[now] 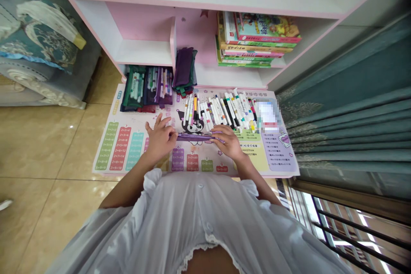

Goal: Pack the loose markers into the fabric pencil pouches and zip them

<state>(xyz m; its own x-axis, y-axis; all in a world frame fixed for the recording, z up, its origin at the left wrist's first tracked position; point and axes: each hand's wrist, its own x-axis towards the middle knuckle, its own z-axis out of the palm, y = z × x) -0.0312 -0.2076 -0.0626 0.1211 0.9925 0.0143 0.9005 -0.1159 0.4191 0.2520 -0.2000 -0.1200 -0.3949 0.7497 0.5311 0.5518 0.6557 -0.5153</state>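
A purple zip pouch (194, 137) is stretched between my hands, low over the desk near its front. My left hand (162, 138) pinches its left end between thumb and forefinger, the other fingers spread. At the right end, my right hand (228, 141) grips the pouch with fingertips and thumb. Just beyond the pouch lies a loose row of markers (220, 111), mostly white with coloured ends. Further left, mesh pouches filled with markers lie side by side, a green pouch (135, 87) and a purple pouch (165, 87) among them.
Folded dark pouches (184, 68) are stacked against the shelf divider. A pile of books (257, 43) sits on the pink-and-white shelf (205, 75). The printed desk mat (128, 165) shows multiplication tables. A teal curtain (353, 107) hangs at the right, and a sofa (41, 72) stands at the left.
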